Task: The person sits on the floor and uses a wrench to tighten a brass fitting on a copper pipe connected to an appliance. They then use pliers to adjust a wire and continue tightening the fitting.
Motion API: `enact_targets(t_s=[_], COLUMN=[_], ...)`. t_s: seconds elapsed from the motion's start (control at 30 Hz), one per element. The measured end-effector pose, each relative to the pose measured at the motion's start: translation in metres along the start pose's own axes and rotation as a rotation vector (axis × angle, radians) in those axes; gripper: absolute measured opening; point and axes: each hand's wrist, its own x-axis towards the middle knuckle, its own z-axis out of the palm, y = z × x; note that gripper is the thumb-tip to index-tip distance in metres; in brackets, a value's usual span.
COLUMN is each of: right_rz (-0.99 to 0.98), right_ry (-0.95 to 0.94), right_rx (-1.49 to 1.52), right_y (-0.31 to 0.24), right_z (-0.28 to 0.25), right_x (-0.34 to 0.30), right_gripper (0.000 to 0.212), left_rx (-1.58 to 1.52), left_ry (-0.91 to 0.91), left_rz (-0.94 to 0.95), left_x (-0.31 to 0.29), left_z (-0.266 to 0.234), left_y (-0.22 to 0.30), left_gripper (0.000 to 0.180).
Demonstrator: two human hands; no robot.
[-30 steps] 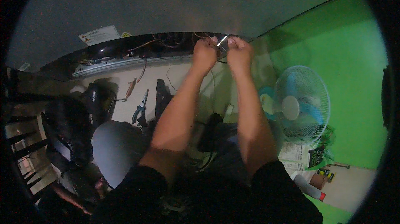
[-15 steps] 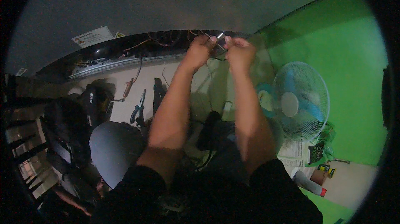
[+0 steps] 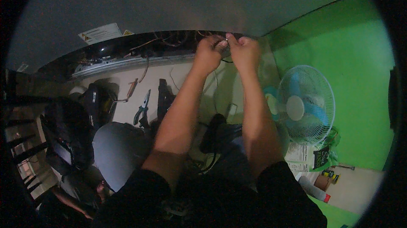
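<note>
My left hand [image 3: 208, 55] and my right hand [image 3: 245, 54] meet at the right end of the dark opening [image 3: 114, 49] along the bottom of a large grey appliance [image 3: 169, 3]. Both are closed in a pinch, fingertips almost touching. Between them shows a small bright tip of a thin piece, mostly covered by my fingers; its kind is unclear. A dark cable [image 3: 227, 61] curves just below the hands. Thin coppery tubes or wires [image 3: 146, 45] run inside the opening to their left.
Long-nose pliers [image 3: 143, 108] and a copper-coloured piece with a bent end [image 3: 131, 89] lie on the floor at left, beside a black bag [image 3: 68, 130]. A fan [image 3: 303, 105] stands against the green wall [image 3: 360, 88]. Another person's arm [image 3: 72, 202] shows at lower left.
My hands have come closer together, and the shiny piece that showed between them is now mostly covered by my fingers. The view has shifted slightly.
</note>
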Motion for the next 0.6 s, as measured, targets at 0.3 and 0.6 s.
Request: enact_targets(t_s=[0.3, 0.6], right_rz=[-0.007, -0.024], right_ry=[0.026, -0.104], right_rx=[0.085, 0.361], right_y=[-0.005, 0.023], right_z=[0.012, 0.014], right_x=[0.003, 0.001], right_gripper=[0.043, 0.026], left_rx=[-0.023, -0.341], left_ry=[-0.049, -0.227], left_rz=[-0.183, -0.417], left_x=[-0.004, 0.003], left_z=[-0.006, -0.012], left_y=[0.011, 0.016], left_gripper=[0.024, 0.028])
